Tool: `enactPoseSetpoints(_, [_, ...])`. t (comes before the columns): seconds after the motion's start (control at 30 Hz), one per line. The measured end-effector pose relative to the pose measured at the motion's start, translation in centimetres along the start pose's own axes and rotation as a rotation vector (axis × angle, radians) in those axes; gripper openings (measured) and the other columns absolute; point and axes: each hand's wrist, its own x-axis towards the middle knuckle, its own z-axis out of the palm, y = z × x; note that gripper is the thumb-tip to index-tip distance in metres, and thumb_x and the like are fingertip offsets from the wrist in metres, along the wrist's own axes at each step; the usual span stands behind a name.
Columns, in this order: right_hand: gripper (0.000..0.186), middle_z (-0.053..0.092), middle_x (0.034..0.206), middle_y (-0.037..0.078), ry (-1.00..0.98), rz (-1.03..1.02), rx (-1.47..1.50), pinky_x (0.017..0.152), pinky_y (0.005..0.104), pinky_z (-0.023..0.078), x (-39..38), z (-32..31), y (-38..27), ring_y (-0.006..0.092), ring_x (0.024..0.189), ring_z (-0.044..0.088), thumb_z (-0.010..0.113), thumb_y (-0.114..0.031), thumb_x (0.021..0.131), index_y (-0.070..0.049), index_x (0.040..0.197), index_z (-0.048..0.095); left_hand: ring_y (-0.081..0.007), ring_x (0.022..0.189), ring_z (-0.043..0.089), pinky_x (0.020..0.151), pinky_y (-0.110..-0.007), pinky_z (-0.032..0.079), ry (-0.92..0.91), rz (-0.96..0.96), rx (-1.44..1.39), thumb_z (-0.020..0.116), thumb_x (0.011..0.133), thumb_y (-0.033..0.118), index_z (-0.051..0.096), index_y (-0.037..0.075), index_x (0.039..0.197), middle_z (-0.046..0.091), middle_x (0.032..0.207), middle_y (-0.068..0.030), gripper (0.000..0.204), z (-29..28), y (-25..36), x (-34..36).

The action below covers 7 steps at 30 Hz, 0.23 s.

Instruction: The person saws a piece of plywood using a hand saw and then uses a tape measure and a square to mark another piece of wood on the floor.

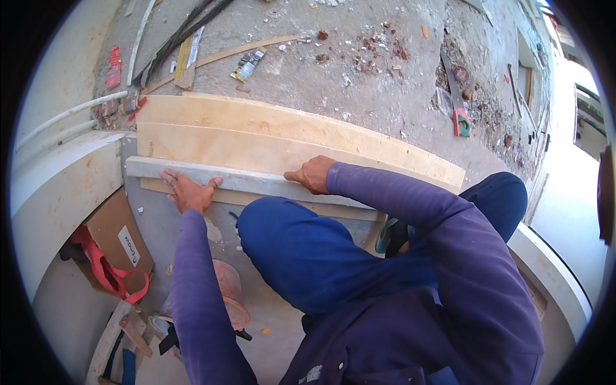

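A long whitish-grey straight bar (250, 183) lies lengthwise over pale plywood boards (224, 142) on the floor before me. My left hand (191, 192) rests on the bar near its left end, fingers stretched and spread, thumb out to the right. Further right, my right hand (312, 174) is closed at the bar's far edge, its knuckles up and a fingertip pointing left along it. Whatever it may hold is hidden inside the fingers. Beyond the bar, a second layer of plywood (295, 119) shows a stepped edge.
My bent knee (289, 237) is close to the boards' near edge. A handsaw (461, 122) with a red and green handle lies at the far right among rubble. A cardboard box (122, 237), red strap (106, 273) and reddish bucket (231, 292) stand at left. Wood strips (244, 51) lie beyond.
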Motion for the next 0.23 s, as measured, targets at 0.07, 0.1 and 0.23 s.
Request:
enactPoseSetpoints(0.07, [0.054,0.076,0.090,0.023,-0.082,0.090,0.006,0.075,0.0551,0.059,-4.8,1.7,2.0,0.0418,0.086,0.077,0.059,-0.009,0.097,-0.014,0.150,0.055,-0.0419,0.168,0.009,0.131,-0.063,0.023,-0.004,0.002,-0.012,0.100,0.072,0.050,0.006,-0.016,0.166,0.009,0.177,-0.0355,0.149,0.2,0.0,0.1])
enactPoseSetpoints(0.1, [0.059,0.077,0.094,0.023,-0.177,0.155,-0.015,0.077,0.0539,0.060,-7.3,2.5,3.0,0.0410,0.088,0.078,0.061,-0.010,0.096,-0.016,0.154,0.053,-0.0419,0.168,0.009,0.131,-0.063,0.023,-0.004,0.004,-0.018,0.100,0.071,0.050,0.006,-0.016,0.166,0.008,0.177,-0.0355,0.149,0.3,0.0,0.1])
enactPoseSetpoints(0.23, [0.065,0.080,0.120,0.022,-0.393,0.254,-0.111,0.092,0.0459,0.063,-14.0,4.4,6.4,0.0390,0.105,0.080,0.065,-0.016,0.096,-0.022,0.159,0.051,-0.0449,0.167,0.008,0.131,-0.063,0.022,-0.020,0.018,0.002,0.099,0.073,0.050,0.006,-0.016,0.167,0.007,0.178,-0.0350,0.147,0.7,-0.8,0.9])
